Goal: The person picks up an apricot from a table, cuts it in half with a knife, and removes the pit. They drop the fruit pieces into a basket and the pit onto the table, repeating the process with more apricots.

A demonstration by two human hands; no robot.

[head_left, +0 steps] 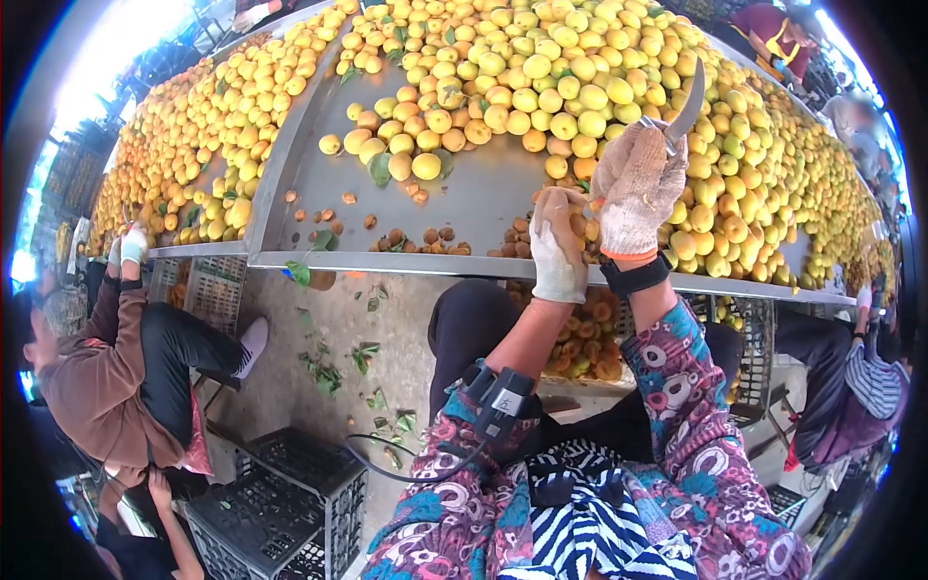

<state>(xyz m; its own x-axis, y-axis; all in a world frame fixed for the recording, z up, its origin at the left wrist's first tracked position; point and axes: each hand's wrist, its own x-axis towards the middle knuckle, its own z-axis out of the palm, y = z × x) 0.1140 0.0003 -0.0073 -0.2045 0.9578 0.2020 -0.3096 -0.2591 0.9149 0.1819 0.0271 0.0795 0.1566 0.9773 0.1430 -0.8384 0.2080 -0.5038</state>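
My left hand, in a whitish work glove, is closed just above the table's front edge. Between its curled fingers and my other hand shows an orange apricot, mostly covered. My right hand, in a stained knit glove, grips a curved knife with the blade pointing up and away. Both hands are close together. Behind them spreads a heap of yellow-orange apricots on the metal table. Brown apricot pits lie along the table's raised lip.
Below the table, a crate of opened apricots stands between my knees. Black crates are stacked at lower left. A co-worker in brown sits at left, another person at right. Leaves litter the floor.
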